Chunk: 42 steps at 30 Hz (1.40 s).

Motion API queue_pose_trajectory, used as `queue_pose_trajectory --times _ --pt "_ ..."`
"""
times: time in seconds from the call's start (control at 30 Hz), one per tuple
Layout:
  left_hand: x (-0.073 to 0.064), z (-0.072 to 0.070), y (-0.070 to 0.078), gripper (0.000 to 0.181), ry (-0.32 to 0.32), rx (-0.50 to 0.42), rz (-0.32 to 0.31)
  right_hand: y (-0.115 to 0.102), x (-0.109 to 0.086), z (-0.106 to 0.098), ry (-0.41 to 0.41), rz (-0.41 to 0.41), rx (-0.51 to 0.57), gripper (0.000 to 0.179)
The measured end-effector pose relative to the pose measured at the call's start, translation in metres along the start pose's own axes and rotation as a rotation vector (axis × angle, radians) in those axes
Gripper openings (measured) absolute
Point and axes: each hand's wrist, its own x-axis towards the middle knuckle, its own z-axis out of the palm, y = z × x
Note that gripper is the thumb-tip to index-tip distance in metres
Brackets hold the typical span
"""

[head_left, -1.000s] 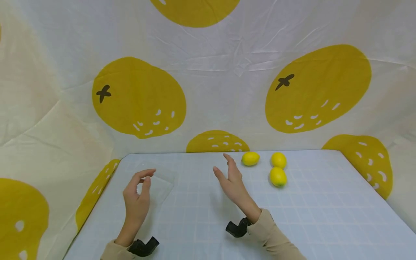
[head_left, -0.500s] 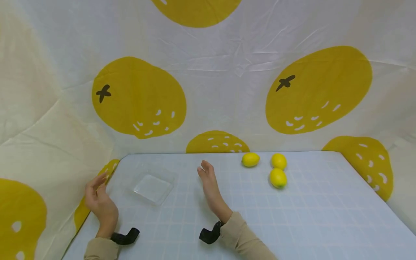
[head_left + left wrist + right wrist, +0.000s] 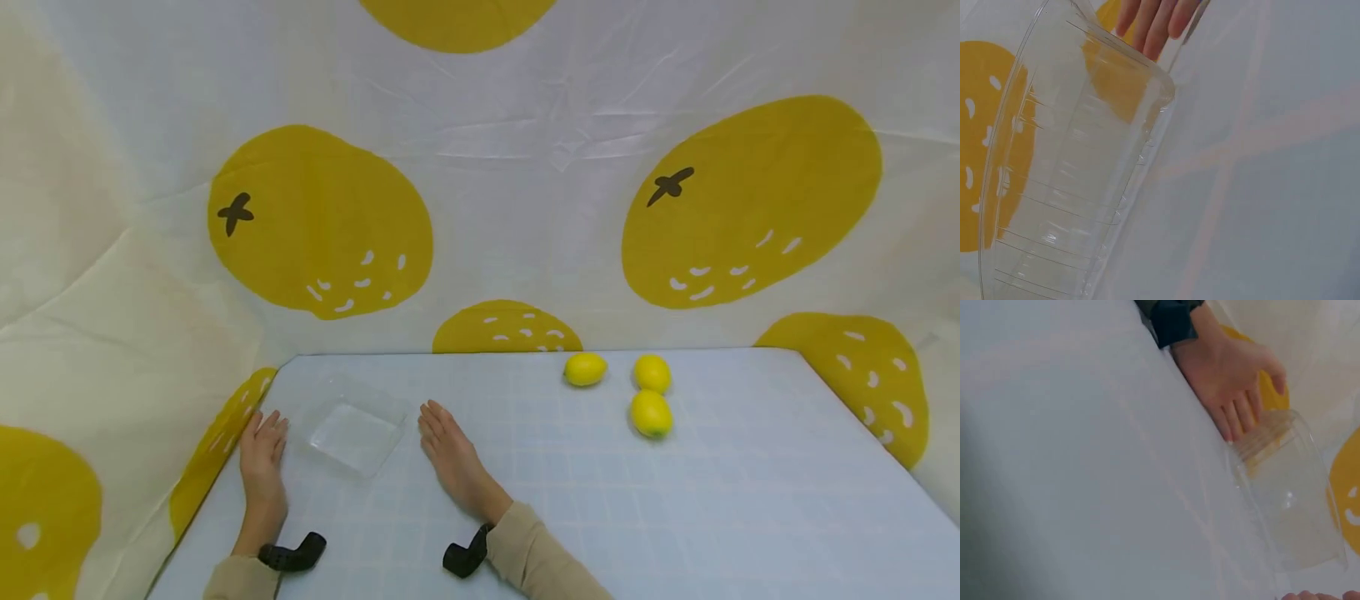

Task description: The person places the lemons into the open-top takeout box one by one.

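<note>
A clear plastic rectangular container (image 3: 356, 435) with a rim and ribbed side walls stood on the left part of a table (image 3: 712, 517) spread with a pale blue, faintly checked cloth. It was set at a slant to the table's edges, and the two hands lay on either side of it.

The left hand (image 3: 262, 467) was just beside the container's left side, close to the table's left edge, its fingers released and nearly straight, directed toward the far side. From the right wrist its fingers overlapped the container's end in the picture; whether they touched the plastic could not be told.

The right hand (image 3: 457, 462) was to the right of the container, its fingers likewise released, straight and lying close together, the tips near the container's right corner. It grasped nothing, and neither did the left.

Each wrist came out of a beige sleeve, the left sleeve (image 3: 240, 579) and the right sleeve (image 3: 547, 558). A black curved device sat at each wrist, the left device (image 3: 294, 552) and the right device (image 3: 467, 553).

Right of centre, by the far edge, lay a bright yellow lemon (image 3: 585, 369). Farther right were a far yellow lemon (image 3: 652, 372) and, right against it in the head view, a near yellow lemon (image 3: 651, 415). Behind the table hung a whitish curtain (image 3: 525, 217) printed with big mustard-yellow fruits.
</note>
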Motion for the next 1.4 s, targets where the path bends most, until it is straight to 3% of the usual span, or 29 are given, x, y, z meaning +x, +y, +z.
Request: queue_pose_trajectory --times 0.13,0.6,0.83,1.07,1.4 --pt "-0.001 -0.001 0.001 0.058 -0.033 0.029 -0.022 0.006 -0.002 0.001 -0.079 0.024 -0.1 0.068" --pt "-0.006 0.001 0.003 0.058 -0.121 0.058 -0.055 0.002 -0.006 0.006 -0.119 0.036 -0.089 0.067" --pt "-0.01 0.002 0.002 0.062 -0.201 0.175 -0.019 0.002 -0.01 0.005 -0.133 0.031 -0.117 0.067" --pt "-0.012 0.001 0.001 0.065 -0.327 0.206 -0.006 0.001 -0.015 0.001 -0.121 0.013 -0.111 0.064" --pt "-0.015 0.007 -0.002 0.072 -0.396 0.369 -0.025 -0.01 -0.032 -0.008 -0.152 -0.004 -0.133 0.067"
